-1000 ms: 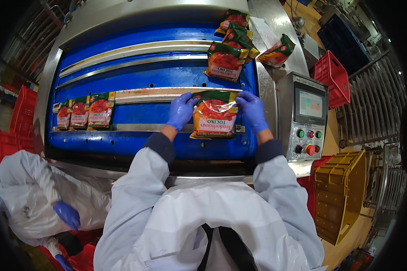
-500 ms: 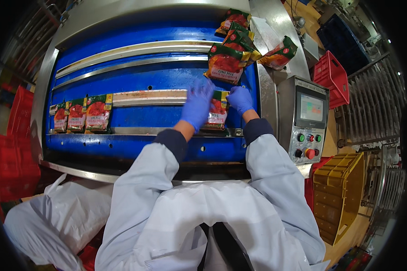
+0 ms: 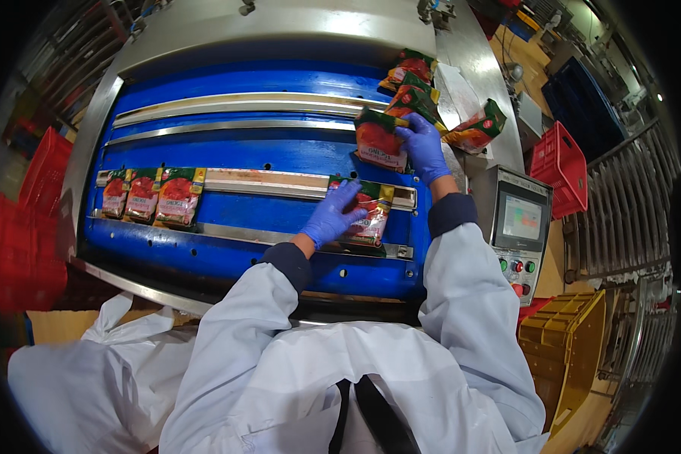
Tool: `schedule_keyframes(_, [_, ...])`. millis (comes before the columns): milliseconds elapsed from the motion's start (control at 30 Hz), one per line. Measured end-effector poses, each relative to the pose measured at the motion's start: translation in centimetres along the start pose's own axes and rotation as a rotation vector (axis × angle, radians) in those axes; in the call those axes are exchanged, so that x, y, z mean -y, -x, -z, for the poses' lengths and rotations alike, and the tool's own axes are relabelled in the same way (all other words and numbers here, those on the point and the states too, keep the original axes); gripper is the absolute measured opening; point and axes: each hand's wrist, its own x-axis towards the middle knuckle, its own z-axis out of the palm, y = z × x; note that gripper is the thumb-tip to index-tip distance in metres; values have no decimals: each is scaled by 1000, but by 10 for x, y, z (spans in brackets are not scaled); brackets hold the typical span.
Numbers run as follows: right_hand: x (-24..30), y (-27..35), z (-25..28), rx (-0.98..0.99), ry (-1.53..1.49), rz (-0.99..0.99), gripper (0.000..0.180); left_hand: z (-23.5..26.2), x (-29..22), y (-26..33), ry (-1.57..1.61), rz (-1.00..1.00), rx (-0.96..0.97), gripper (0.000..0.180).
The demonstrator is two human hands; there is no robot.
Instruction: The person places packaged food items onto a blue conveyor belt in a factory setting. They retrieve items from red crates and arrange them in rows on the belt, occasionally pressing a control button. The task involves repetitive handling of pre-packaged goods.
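My left hand (image 3: 331, 217), in a blue glove, rests with outstretched fingers on the left part of a red and green food pouch (image 3: 372, 218). That pouch lies across the lower metal bars, near the right end of the blue machine bed. Farther back, my right hand (image 3: 425, 150), also gloved, pinches the right edge of a second food pouch (image 3: 380, 139), its thumb and fingertips partly hidden. Behind it are more pouches in a loose heap (image 3: 415, 94). A row of several upright-facing pouches (image 3: 178, 197) lies on the same bars at the left.
The blue bed (image 3: 265, 155) has metal sealing bars (image 3: 250, 106) running across it. At the right stand a control panel (image 3: 520, 219) with buttons, a red crate (image 3: 556, 170) and a yellow crate (image 3: 560, 333). Another pouch (image 3: 478, 130) lies on the steel edge. Red crates (image 3: 26, 250) stand left.
My right hand has left the near pouch and reached back to take the edge of another. My left hand stays at the near pouch, now lying on its left side. The view has shifted.
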Motion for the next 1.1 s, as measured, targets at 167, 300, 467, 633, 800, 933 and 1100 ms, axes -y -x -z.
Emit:
schedule_keyframes(167, [64, 29, -64, 170, 205, 354, 29, 68, 26, 2, 515, 192, -368, 64])
schedule_keyframes(300, [91, 56, -92, 326, -157, 77, 23, 130, 8, 19, 676, 272, -294, 53])
schedule_keyframes(467, [3, 90, -122, 391, 66, -65, 16, 114, 55, 73, 168, 443, -292, 47])
schedule_keyframes(633, [12, 103, -124, 352, -222, -98, 12, 121, 72, 85, 577, 264, -488, 25])
schedule_keyframes(800, [59, 104, -111, 395, -422, -148, 9, 147, 35, 79, 495, 171, -518, 15])
schedule_keyframes(933, [55, 92, -105, 317, -167, -200, 4, 155, 39, 56, 535, 186, -443, 18])
schedule_keyframes(1100, [-24, 89, -129, 214, 748, 55, 16, 108, 87, 31, -270, 337, -437, 30])
